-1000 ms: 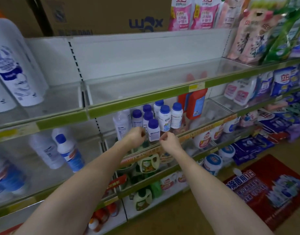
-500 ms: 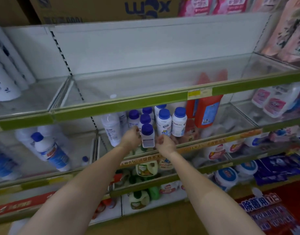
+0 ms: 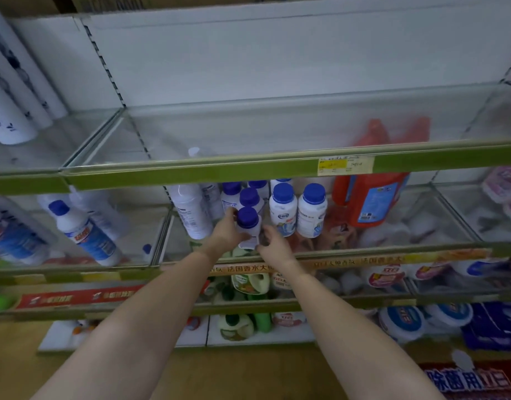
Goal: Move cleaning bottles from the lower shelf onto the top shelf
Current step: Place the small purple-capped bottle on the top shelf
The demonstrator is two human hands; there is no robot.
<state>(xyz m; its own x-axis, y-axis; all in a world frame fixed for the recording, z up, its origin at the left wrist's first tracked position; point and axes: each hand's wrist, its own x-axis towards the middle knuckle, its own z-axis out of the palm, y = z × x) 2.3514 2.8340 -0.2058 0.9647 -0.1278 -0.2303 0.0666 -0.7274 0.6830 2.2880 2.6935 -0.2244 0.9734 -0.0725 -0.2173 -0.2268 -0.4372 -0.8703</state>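
Left hand (image 3: 226, 230) grips a blue-capped bottle (image 3: 248, 226); right hand (image 3: 273, 241) touches its base, fingers loosely curled. Lift looks begun; next, raise it over the top shelf (image 3: 190, 176) lip.

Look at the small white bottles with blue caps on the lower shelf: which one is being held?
The front bottle, nearest the camera. The left hand grips its side and the right hand touches its base; the others stand untouched behind it.

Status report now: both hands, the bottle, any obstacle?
Left hand grips front blue-capped bottle. Right hand touches its base. Bottle not yet on top shelf; shelf edge overhead.
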